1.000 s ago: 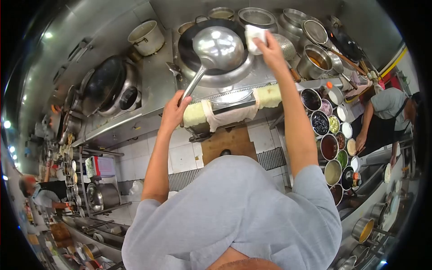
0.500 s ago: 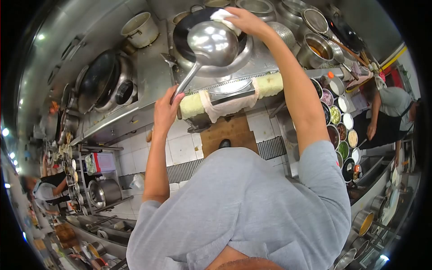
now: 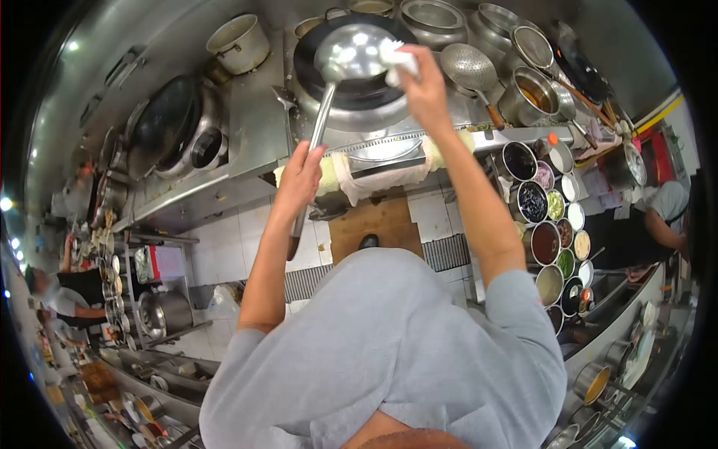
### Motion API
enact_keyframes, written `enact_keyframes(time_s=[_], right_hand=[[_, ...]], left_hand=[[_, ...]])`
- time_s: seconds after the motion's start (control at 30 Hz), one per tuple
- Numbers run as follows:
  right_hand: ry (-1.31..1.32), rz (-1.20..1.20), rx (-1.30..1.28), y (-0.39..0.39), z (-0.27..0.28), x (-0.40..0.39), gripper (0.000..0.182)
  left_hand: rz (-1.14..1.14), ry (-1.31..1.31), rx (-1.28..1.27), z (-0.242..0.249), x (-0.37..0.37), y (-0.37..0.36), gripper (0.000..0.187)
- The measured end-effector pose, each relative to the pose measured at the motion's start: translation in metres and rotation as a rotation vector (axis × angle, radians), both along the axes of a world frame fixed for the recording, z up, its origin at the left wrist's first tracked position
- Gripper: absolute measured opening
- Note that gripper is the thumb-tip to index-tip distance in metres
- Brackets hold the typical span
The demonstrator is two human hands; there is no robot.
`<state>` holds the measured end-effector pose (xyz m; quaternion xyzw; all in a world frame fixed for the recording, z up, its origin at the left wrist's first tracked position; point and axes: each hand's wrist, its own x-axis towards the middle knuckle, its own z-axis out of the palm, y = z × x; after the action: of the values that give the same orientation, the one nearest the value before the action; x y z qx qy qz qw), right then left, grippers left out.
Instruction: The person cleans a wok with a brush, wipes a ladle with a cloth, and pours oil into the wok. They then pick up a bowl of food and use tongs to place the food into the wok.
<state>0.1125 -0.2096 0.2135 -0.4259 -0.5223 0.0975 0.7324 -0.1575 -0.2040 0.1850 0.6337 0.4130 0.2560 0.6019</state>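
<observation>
My left hand (image 3: 301, 176) is closed around the long metal handle of a big ladle (image 3: 351, 51), with the dark end of the handle jutting out below my fist. The ladle's shiny bowl hangs over a black wok (image 3: 310, 63) on the range. In my right hand (image 3: 425, 86) is a bunched white cloth (image 3: 402, 61), right at the right-hand edge of the ladle's bowl. Folded light cloths (image 3: 385, 179) lie along the front edge of the range, just right of my left hand.
Right of the wok lie a perforated skimmer (image 3: 469, 66) and a pot of brown liquid (image 3: 527, 97). Several ingredient tubs (image 3: 546, 243) line my right side. A spatula (image 3: 286, 101) and a tall pot (image 3: 238, 45) are at left. Another person (image 3: 651, 224) is at far right.
The ladle has shifted away from me and its handle stands steeper. My right hand and cloth have moved from the wok's far side to the ladle's right edge, nearer me.
</observation>
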Motion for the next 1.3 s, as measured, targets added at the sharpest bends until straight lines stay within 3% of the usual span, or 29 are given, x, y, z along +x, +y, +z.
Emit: enact_keyframes(time_s=[0.07,0.13,0.23,0.3,0.4,0.43,0.53,0.57,0.67,0.73,0.8,0.9,1.0,1.03,1.17,1.2,1.27,1.3], right_hand=[[-0.449,-0.167,0.014,-0.013,0.002,-0.021,0.027],[-0.487,-0.485,0.051,-0.003,0.001,-0.015,0.026],[-0.728,-0.574,0.051,0.007,0.009,-0.022,0.026],[-0.788,-0.398,0.034,0.003,-0.003,-0.044,0.024],[-0.587,-0.026,0.036,-0.02,-0.035,-0.063,0.027],[-0.372,0.012,-0.039,-0.021,-0.049,-0.063,0.031],[0.156,-0.022,-0.129,-0.006,-0.048,-0.062,0.03],[0.129,0.026,-0.011,-0.001,-0.044,-0.069,0.028],[-0.578,-0.085,0.159,0.003,-0.008,-0.086,0.023],[-0.501,-0.246,0.14,0.037,-0.011,-0.056,0.027],[-0.11,-0.554,-0.013,0.043,0.009,-0.038,0.023],[-0.507,-0.48,0.273,0.055,0.033,-0.012,0.02],[-0.849,-0.788,0.345,0.062,0.065,0.009,0.017],[-0.769,-0.816,0.344,0.061,0.065,0.008,0.017],[0.062,-0.686,0.219,0.065,0.057,-0.023,0.013],[0.037,-0.601,0.206,0.058,0.06,-0.03,0.017],[-0.417,-0.443,0.336,0.044,0.063,-0.018,0.019],[-0.902,-0.778,0.224,0.029,0.069,-0.003,0.018]], left_hand=[[0.052,0.054,0.085,-0.004,0.013,-0.008,0.035],[0.089,0.162,0.28,-0.007,0.027,-0.005,0.035],[0.096,0.229,0.507,-0.002,0.043,-0.012,0.033],[0.102,0.203,0.566,0.002,0.049,-0.013,0.033],[0.068,-0.058,0.375,-0.023,0.049,0.014,0.025],[0.028,-0.186,0.076,-0.001,0.048,0.002,0.021],[-0.221,-0.724,-0.431,-0.008,0.04,0.015,0.027],[-0.248,-0.763,-0.437,-0.011,0.043,0.016,0.039],[-0.385,-0.891,-0.623,-0.032,0.047,0.019,0.043],[-0.475,-1.032,-0.788,-0.032,0.046,0.01,0.046],[-0.566,-1.121,-0.854,-0.042,0.042,0.009,0.046],[-0.634,-1.098,-0.867,-0.039,0.042,0.005,0.045],[-0.656,-1.004,-0.861,-0.029,0.049,-0.006,0.045],[-0.651,-0.969,-0.84,-0.024,0.051,-0.01,0.044],[-0.686,-0.87,-0.865,-0.031,0.063,-0.017,0.044],[-0.692,-0.834,-0.887,-0.032,0.064,-0.02,0.044],[-0.644,-0.789,-0.84,-0.03,0.059,-0.021,0.044],[-0.632,-0.773,-0.804,-0.027,0.058,-0.022,0.044]])
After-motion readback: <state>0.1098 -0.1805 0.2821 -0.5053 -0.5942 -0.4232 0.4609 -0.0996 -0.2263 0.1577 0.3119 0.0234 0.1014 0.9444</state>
